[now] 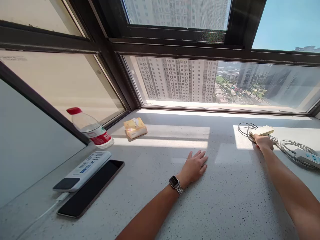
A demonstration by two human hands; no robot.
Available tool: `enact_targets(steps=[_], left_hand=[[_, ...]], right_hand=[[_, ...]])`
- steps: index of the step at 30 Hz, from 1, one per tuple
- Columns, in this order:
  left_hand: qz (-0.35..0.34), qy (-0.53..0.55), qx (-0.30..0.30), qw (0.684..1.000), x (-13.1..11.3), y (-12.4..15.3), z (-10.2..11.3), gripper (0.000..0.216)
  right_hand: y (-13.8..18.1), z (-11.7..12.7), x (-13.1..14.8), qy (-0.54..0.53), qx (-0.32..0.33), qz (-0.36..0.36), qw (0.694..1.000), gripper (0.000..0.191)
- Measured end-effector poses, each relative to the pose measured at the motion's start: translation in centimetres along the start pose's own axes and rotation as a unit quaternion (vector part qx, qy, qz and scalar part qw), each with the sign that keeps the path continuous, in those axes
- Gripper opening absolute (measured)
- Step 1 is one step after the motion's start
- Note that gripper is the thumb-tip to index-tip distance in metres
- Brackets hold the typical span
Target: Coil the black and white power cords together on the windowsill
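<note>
Two bare hands are reaching out over a pale speckled table (225, 200) that is running along under a wide window (200, 83). My left hand (194, 167) is lying flat on the table, palm down, fingers spread slightly, holding nothing; a metal wristwatch (175, 184) is sitting on that wrist. My right hand (263, 142) is stretching farther forward and to the right, its fingers closing on a cream-coloured rectangular plug block (262, 130) that is lying in a patch of sunlight near the window. A grey cable (246, 128) is looping behind the block, and more coiled cable is trailing right to a white power strip (308, 157) at the edge of view. Well apart on the left, a clear water bottle (91, 128) with a red cap is leaning against the dark window frame. Near it, a yellow tissue packet (135, 127) is resting on the table. Closer to me, a white remote control (83, 170) is lying partly on a dark phone (91, 188), screen off. Tall apartment blocks are showing through the glass
</note>
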State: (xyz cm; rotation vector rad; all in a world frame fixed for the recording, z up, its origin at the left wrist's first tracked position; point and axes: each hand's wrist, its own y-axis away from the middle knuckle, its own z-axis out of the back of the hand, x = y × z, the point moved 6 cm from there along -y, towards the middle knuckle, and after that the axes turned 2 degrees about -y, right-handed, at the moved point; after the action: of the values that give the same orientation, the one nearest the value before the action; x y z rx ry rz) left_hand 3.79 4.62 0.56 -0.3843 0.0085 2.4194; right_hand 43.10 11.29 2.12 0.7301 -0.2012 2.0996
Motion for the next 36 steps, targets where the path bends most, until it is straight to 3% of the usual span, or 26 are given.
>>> enact_targets(steps=[9, 15, 20, 24, 26, 30, 32, 36], left_hand=[[0.004, -0.004, 0.003, 1.000, 0.1, -0.1, -0.1, 0.040], [-0.004, 0.012, -0.028, 1.000, 0.5, -0.1, -0.6, 0.045], [0.054, 0.019, -0.117, 0.991, 0.6, 0.0, 0.5, 0.075], [0.078, -0.007, -0.118, 0.990, 1.1, 0.3, 0.7, 0.074], [0.065, -0.003, -0.100, 0.993, 1.3, 0.3, 0.7, 0.072], [0.016, 0.052, -0.103, 0.993, 1.5, 0.3, 1.4, 0.061], [0.002, 0.093, -0.109, 0.990, 1.7, 0.2, 2.0, 0.052], [0.000, 0.138, -0.124, 0.983, 2.2, -0.1, 2.8, 0.035]], right_hand=[[3.9, -2.7, 2.8, 0.086, 0.007, 0.167, 0.982, 0.029], [11.1, -5.9, 5.5, 0.080, 0.073, 0.279, 0.954, 0.028], [20.4, -8.8, 6.3, 0.052, 0.143, 0.395, 0.906, 0.031], [25.7, -9.2, 6.3, -0.049, 0.150, 0.539, 0.827, 0.028], [25.6, -8.3, 6.2, -0.097, 0.093, 0.575, 0.807, 0.030], [22.1, -6.4, 6.0, -0.119, -0.042, 0.600, 0.790, 0.029], [20.1, -6.4, 6.0, -0.074, -0.050, 0.615, 0.784, 0.045], [18.0, -7.7, 5.7, 0.018, 0.010, 0.645, 0.764, 0.081]])
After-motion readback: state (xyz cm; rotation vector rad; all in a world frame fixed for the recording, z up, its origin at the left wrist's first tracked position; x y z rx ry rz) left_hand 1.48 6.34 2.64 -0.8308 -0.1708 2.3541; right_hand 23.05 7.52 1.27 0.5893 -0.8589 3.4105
